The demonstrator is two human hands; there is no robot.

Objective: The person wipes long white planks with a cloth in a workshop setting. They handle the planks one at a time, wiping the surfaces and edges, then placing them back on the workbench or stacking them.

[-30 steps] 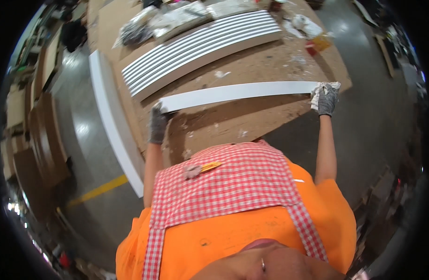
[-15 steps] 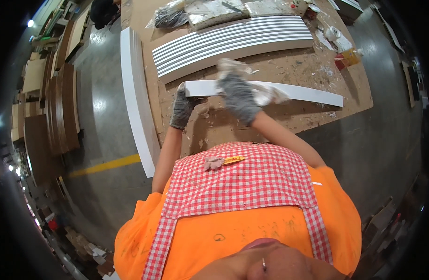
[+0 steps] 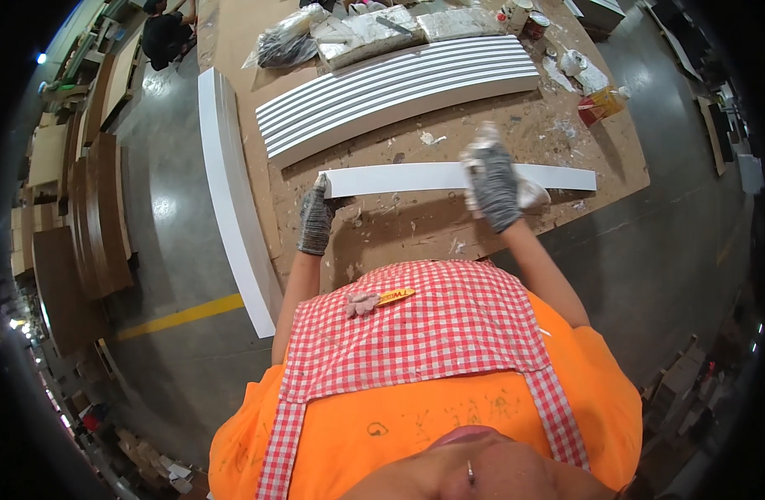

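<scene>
A long white board strip (image 3: 399, 179) lies across the worktable in front of me, over the brown table covering. My left hand (image 3: 316, 218), in a grey knit glove, grips the strip's left end, with its thumb at the upper corner. Toward the strip's right part, my right hand (image 3: 492, 185), gloved the same way, presses a whitish cloth (image 3: 532, 193) on the white face. The cloth bunches out on both sides of that hand. Motion blurs the right fingertips a little.
Beyond the strip sits a stack of white-edged boards (image 3: 399, 96). Wrapped bundles (image 3: 366, 37) and a plastic bag (image 3: 286, 42) lie behind it. A yellow-red bottle (image 3: 600, 107) and cans (image 3: 536, 25) stand at the right. More long white boards (image 3: 232, 200) run along the left. A person (image 3: 167, 35) crouches far left.
My right hand has slid to the right along the strip with the cloth. My left hand still holds the left end. The person at the far left shows more fully.
</scene>
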